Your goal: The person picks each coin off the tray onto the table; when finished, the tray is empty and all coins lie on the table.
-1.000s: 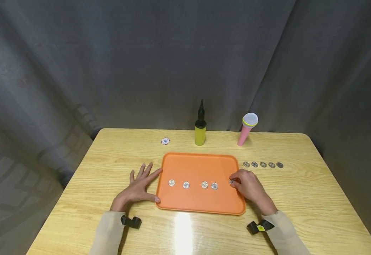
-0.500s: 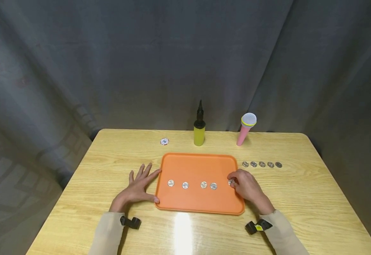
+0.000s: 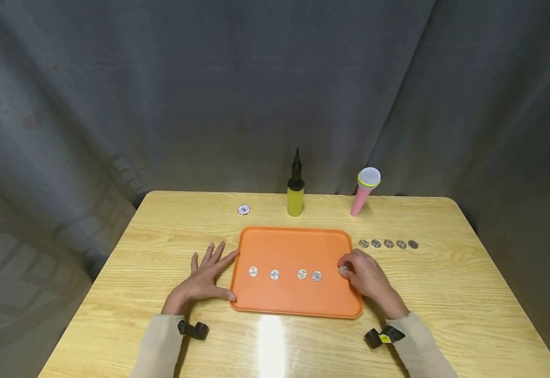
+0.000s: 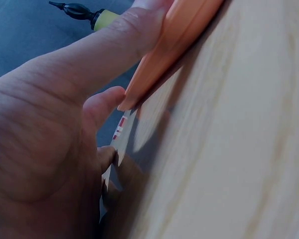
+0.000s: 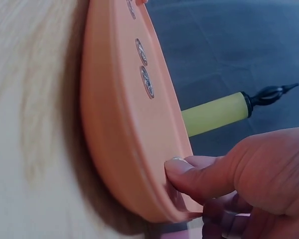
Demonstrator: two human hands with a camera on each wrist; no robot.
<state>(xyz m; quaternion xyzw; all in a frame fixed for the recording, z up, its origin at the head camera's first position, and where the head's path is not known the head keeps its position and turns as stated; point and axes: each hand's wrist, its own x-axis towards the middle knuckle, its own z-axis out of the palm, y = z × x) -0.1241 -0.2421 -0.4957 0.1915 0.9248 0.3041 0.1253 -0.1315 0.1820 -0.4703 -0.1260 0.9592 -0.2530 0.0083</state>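
Observation:
An orange tray [image 3: 293,303] lies on the table, with several silver coins spread in a loose row across it. Near the tray's right side my right hand [image 3: 369,278] pinches one coin [image 3: 343,270] between thumb and index finger, low over the tray floor. In the right wrist view only a thin bit of this coin [image 5: 178,159] shows past the thumb. My left hand [image 3: 204,279] lies with fingers spread at the tray's left side, thumb and index fingertip touching the rim. From the left wrist, the thumb appears against the tray's outer wall [image 4: 162,59].
Several more coins [image 3: 388,243] sit in a row on the table [image 3: 445,294], right of the tray. Behind the tray stand a yellow-green hand pump [image 3: 296,202] with a black nozzle and a pink toy microphone [image 3: 362,197]. A poker chip [image 3: 244,210] lies at back left.
My right fingers have shifted very slightly, still on the same coin at the tray's right. The left hand, tray and other coins stay in place.

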